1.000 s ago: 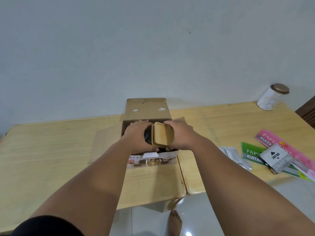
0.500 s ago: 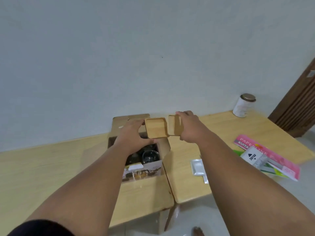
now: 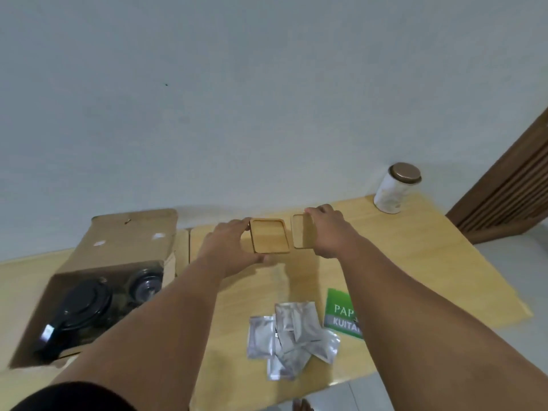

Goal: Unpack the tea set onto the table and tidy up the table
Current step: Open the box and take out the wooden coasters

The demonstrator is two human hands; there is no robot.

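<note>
My left hand (image 3: 229, 249) grips a square wooden coaster (image 3: 269, 236) by its left edge, low over the far part of the wooden table (image 3: 415, 262). My right hand (image 3: 329, 232) holds a second wooden coaster (image 3: 300, 232) just to the right of the first, partly hidden by my fingers. The two coasters lie side by side, almost touching. At the left stands the open cardboard box (image 3: 124, 241). Inside it I see a black-lidded teapot (image 3: 80, 307) and a glass cup (image 3: 145, 284).
Several silver foil sachets (image 3: 292, 336) lie in a loose pile near the table's front edge. A green receipt book (image 3: 341, 317) lies partly under my right forearm. A white canister with a bronze lid (image 3: 393, 188) stands at the far right corner. A brown slatted door (image 3: 510, 197) is beyond it.
Both hands lifted the coasters out of the box, split them apart and carried them right and down to the table beside the box. The view swung to the right.
</note>
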